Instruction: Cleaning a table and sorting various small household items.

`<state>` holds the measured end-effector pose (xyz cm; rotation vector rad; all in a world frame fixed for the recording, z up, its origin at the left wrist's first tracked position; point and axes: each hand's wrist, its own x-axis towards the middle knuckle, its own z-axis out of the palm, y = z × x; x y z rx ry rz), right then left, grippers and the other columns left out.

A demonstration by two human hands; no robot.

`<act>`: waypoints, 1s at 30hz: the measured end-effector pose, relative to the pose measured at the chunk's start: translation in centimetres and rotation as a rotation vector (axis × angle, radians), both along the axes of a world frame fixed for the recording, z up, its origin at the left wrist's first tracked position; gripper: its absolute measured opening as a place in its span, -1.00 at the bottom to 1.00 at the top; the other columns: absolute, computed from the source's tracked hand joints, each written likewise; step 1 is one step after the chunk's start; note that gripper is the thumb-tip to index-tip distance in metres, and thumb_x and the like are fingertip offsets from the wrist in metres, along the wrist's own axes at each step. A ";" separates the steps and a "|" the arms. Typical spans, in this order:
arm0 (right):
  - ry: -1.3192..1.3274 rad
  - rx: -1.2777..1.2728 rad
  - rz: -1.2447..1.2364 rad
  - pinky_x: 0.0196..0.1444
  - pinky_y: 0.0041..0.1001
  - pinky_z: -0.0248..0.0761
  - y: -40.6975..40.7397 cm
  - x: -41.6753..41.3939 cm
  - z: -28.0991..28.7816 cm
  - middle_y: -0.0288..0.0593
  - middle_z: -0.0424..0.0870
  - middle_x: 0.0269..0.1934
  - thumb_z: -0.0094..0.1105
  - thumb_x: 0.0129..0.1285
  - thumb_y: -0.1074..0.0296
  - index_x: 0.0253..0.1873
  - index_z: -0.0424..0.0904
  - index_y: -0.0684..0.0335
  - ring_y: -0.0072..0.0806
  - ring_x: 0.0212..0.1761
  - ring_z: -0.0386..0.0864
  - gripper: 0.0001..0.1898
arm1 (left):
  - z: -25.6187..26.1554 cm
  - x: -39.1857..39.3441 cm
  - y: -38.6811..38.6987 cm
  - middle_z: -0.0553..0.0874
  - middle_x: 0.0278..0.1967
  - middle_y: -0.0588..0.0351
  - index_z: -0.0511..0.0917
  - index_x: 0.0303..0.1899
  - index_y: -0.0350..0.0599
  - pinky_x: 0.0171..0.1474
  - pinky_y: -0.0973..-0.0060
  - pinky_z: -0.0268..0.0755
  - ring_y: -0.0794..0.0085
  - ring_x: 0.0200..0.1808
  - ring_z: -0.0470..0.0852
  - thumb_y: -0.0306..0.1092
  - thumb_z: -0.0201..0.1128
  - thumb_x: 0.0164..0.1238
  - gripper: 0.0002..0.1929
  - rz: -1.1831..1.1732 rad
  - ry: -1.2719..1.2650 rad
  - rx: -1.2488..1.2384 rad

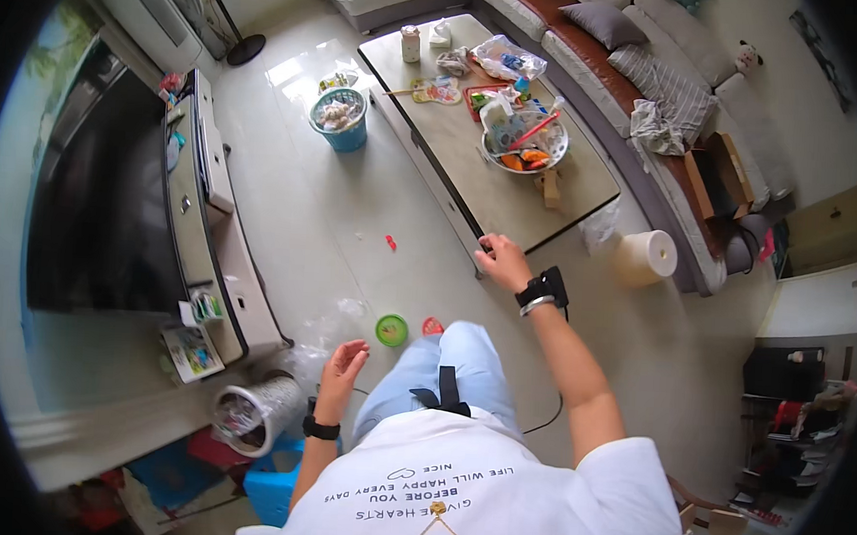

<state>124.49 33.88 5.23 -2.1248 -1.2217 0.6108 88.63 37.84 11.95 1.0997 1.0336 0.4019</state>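
My right hand (505, 263), a black strap and a bracelet at its wrist, is raised by the near corner of the coffee table (573, 211). Its fingers are spread and bent, with nothing in them; I cannot tell if they touch the table edge. My left hand (343, 376) hangs beside my left thigh with loosely curled fingers, holding nothing. Just past it on the floor lies a round green container or lid (392, 330). A small red object (391, 243) lies farther ahead on the tiles. On the table stands a patterned bowl (526, 138) with orange and red items inside.
A blue basket (348, 140) stands left of the table. Behind my left hand, a bagged bin (265, 411) adjoins a blue plastic stool (276, 477). The TV cabinet (225, 257) lines the left; the sofa (591, 80), a cream cylinder (647, 257) and cardboard box (720, 174) occupy the right.
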 end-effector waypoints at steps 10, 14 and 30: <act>-0.225 -0.223 0.019 0.03 -0.21 0.37 29.4 18.0 -6.1 0.12 0.49 -0.07 0.21 0.04 0.16 0.06 0.39 0.19 -0.05 0.00 0.47 -0.53 | -5.3 3.0 14.8 0.59 -0.13 0.13 0.45 -0.01 -0.28 0.02 0.59 0.36 0.52 -0.07 0.54 -0.37 0.14 0.32 -0.73 0.388 0.258 -0.076; -0.217 -0.205 -0.100 0.06 -0.21 0.33 41.8 27.0 -12.8 0.15 0.48 -0.07 0.24 -0.01 0.19 0.09 0.34 0.19 -0.01 0.01 0.45 -0.47 | -7.5 6.1 21.5 0.58 -0.08 0.15 0.43 0.01 -0.17 -0.06 0.59 0.36 0.50 -0.09 0.56 -0.29 0.09 0.36 -0.73 0.549 0.360 -0.293; -0.288 -0.602 -0.432 -0.02 -0.18 0.40 66.3 43.1 -28.3 0.04 0.32 0.05 0.23 0.03 0.40 0.20 0.26 0.01 0.04 -0.06 0.49 -0.42 | -6.4 26.4 54.5 0.55 -0.02 0.04 0.38 0.06 -0.24 0.01 0.58 0.40 0.44 0.00 0.54 -0.31 0.05 0.39 -0.70 0.453 0.464 -0.589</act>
